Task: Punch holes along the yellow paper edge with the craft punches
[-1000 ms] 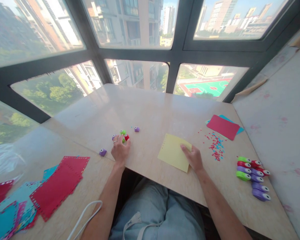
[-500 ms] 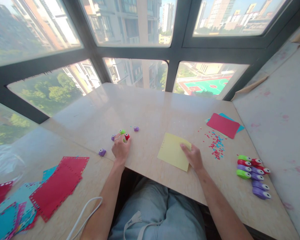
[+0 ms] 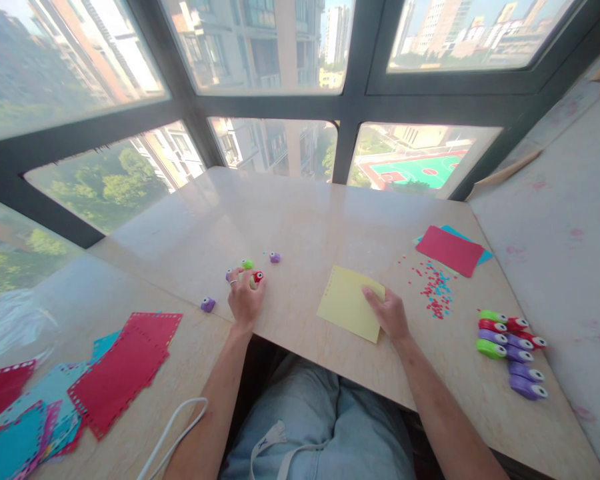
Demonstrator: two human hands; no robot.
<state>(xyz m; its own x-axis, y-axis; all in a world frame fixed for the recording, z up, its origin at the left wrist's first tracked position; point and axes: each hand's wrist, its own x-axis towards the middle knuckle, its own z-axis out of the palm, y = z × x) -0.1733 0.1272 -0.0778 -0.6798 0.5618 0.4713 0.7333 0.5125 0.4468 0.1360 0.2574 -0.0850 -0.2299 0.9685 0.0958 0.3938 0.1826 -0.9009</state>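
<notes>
My left hand (image 3: 245, 299) lies on the pale table (image 3: 310, 220) with its fingers closed around a small red paper punch (image 3: 257, 276). A green punch (image 3: 247, 264) and a purple punch (image 3: 229, 273) sit just beyond the fingertips. Two more purple punches, one at the far right of the group (image 3: 275, 257) and one near the table seam (image 3: 208, 305), lie apart from the hand. My right hand (image 3: 390, 313) presses flat on the near right corner of a yellow paper sheet (image 3: 347, 303) that has small holes along its left edge.
Red and blue sheets (image 3: 450, 250) lie at the right, with punched confetti (image 3: 434, 291) beside them. Several punches (image 3: 510, 350) are lined up near the right edge. Punched red and blue sheets (image 3: 105, 373) and a white cable (image 3: 177, 430) lie on the left table.
My left hand has closed further round the red punch and drawn it slightly right. The right hand stays on the yellow sheet. The view shifted a little.
</notes>
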